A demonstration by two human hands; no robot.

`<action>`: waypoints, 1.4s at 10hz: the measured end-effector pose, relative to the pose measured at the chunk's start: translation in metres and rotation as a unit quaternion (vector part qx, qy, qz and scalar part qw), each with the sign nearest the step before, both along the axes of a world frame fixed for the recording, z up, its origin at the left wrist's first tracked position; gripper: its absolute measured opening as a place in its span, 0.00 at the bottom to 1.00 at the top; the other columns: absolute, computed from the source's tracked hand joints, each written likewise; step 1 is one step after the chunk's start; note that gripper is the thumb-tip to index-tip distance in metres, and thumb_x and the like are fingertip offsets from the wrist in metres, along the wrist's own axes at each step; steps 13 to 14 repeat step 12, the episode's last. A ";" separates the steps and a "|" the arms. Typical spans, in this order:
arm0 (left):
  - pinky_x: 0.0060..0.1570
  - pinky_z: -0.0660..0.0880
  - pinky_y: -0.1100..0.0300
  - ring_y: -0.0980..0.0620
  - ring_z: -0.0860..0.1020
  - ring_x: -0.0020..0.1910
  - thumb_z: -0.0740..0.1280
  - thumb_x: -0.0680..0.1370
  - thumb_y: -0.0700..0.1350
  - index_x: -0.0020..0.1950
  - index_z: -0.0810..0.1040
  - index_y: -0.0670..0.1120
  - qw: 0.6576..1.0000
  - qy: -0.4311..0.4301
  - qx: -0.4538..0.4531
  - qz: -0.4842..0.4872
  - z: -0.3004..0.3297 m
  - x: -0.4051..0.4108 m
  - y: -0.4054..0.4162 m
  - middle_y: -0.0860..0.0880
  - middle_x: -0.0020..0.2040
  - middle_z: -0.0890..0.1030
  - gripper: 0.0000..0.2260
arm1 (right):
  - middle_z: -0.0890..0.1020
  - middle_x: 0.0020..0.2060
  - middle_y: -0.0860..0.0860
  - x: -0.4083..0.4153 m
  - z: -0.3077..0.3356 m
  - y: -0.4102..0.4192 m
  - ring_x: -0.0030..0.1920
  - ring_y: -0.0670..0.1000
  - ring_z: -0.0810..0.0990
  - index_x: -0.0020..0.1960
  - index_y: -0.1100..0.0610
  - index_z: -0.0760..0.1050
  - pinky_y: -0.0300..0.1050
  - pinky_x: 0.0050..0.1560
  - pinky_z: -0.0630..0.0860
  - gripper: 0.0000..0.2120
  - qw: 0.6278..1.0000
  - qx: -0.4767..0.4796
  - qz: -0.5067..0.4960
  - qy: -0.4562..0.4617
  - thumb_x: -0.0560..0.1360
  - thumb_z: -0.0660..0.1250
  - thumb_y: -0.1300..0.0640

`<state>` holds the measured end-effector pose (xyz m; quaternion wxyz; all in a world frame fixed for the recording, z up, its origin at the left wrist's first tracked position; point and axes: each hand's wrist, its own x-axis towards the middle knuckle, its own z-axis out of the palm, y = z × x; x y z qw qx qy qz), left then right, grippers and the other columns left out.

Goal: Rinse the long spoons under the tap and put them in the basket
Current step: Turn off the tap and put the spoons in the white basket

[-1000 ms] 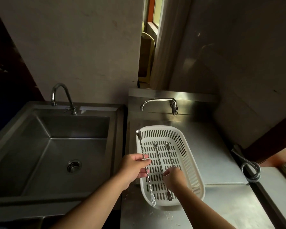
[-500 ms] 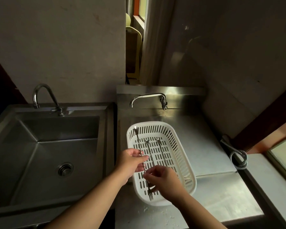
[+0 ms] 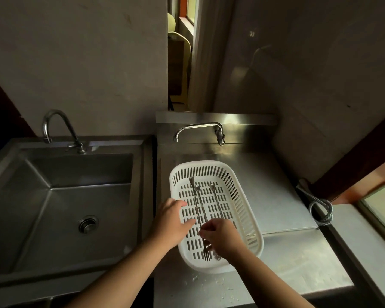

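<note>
Right hand (image 3: pixel 223 237): over the near end of the white basket (image 3: pixel 251 221), fingers curled, pinching the twisted handles of the long spoons (image 3: pixel 200 210) near their forked ends. Left hand (image 3: pixel 170 221): over the basket's left rim, fingers relaxed and partly extended toward the spoons, gripping nothing; whether its fingertips touch a handle cannot be told. The two hands sit close together, just apart. Long spoons: three, slim metal, lying lengthwise on the slotted basket floor; small bowls toward the basket's far end, forked ends toward its near end. Two lie side by side, almost touching, left of the basket's centre line; the third lies just right of them, its lower part hidden behind the right hand. White basket: oblong, plastic, slotted walls and floor, resting on the steel counter (image 3: pixel 298 263), turned slightly askew. Counter: water droplets on the surface in front of the basket's near end. Small tap (image 3: pixel 200 130): on the steel backsplash beyond the basket's far end, spout pointing left, not running. Sink (image 3: pixel 60 196): deep steel basin left of the basket, round drain in its floor. Curved tap (image 3: pixel 60 130): at the sink's back rim, far left of the basket. Coiled metal hose (image 3: pixel 320 210): right of the basket, at the counter's edge.
</note>
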<state>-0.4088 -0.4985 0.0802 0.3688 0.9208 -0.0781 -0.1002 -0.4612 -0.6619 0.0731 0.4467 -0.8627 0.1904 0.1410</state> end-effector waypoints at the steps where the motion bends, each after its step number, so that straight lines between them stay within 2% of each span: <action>1: 0.73 0.65 0.48 0.48 0.60 0.76 0.73 0.68 0.66 0.81 0.60 0.53 0.988 0.020 0.118 -0.095 -0.006 -0.008 0.014 0.51 0.78 0.62 0.46 | 0.87 0.39 0.51 0.012 -0.013 0.002 0.40 0.51 0.88 0.46 0.54 0.83 0.49 0.42 0.87 0.01 0.999 -0.020 0.015 0.026 0.76 0.73 0.58; 2: 0.77 0.56 0.40 0.45 0.47 0.82 0.73 0.62 0.72 0.83 0.48 0.55 0.975 0.072 0.162 -0.137 -0.009 -0.013 0.020 0.53 0.84 0.47 0.58 | 0.87 0.39 0.51 0.019 -0.021 0.006 0.39 0.50 0.88 0.44 0.53 0.82 0.49 0.42 0.87 0.03 0.998 -0.038 0.026 0.039 0.77 0.73 0.59; 3: 0.78 0.52 0.37 0.43 0.41 0.83 0.73 0.59 0.73 0.84 0.41 0.55 0.964 0.087 0.187 -0.165 -0.018 -0.016 0.024 0.53 0.84 0.35 0.63 | 0.86 0.38 0.51 0.024 -0.031 0.012 0.38 0.48 0.88 0.40 0.51 0.79 0.47 0.41 0.87 0.08 0.996 -0.058 0.034 0.056 0.76 0.73 0.59; 6: 0.79 0.49 0.39 0.48 0.38 0.83 0.71 0.53 0.80 0.84 0.40 0.55 0.957 0.068 0.205 -0.194 -0.023 -0.008 0.035 0.58 0.82 0.30 0.69 | 0.86 0.37 0.51 0.029 -0.049 0.019 0.36 0.46 0.87 0.40 0.53 0.82 0.44 0.40 0.87 0.07 0.992 -0.088 0.047 0.073 0.77 0.72 0.59; 8: 0.78 0.48 0.37 0.49 0.38 0.83 0.68 0.50 0.82 0.84 0.41 0.54 0.953 0.045 0.226 -0.197 -0.024 -0.010 0.033 0.56 0.83 0.31 0.71 | 0.84 0.39 0.49 0.030 -0.058 0.021 0.38 0.47 0.87 0.42 0.51 0.79 0.45 0.40 0.87 0.05 0.992 -0.095 0.022 0.074 0.76 0.73 0.58; 10: 0.78 0.49 0.37 0.48 0.40 0.83 0.68 0.50 0.82 0.84 0.44 0.54 0.953 0.030 0.233 -0.190 -0.021 -0.013 0.030 0.54 0.84 0.34 0.70 | 0.84 0.38 0.47 0.030 -0.059 0.018 0.36 0.45 0.85 0.43 0.50 0.79 0.40 0.36 0.85 0.04 0.991 -0.110 0.033 0.064 0.76 0.73 0.55; 12: 0.77 0.56 0.38 0.47 0.52 0.83 0.68 0.59 0.79 0.83 0.54 0.56 0.958 0.001 0.211 -0.194 -0.002 -0.023 0.035 0.53 0.85 0.50 0.58 | 0.82 0.38 0.44 0.017 -0.037 0.019 0.34 0.43 0.85 0.50 0.49 0.78 0.33 0.28 0.78 0.07 0.992 -0.094 0.062 0.052 0.76 0.72 0.49; 14: 0.77 0.56 0.38 0.47 0.52 0.83 0.68 0.59 0.79 0.83 0.54 0.56 0.958 0.001 0.211 -0.194 -0.002 -0.023 0.035 0.53 0.85 0.50 0.58 | 0.82 0.38 0.44 0.017 -0.037 0.019 0.34 0.43 0.85 0.50 0.49 0.78 0.33 0.28 0.78 0.07 0.992 -0.094 0.062 0.052 0.76 0.72 0.49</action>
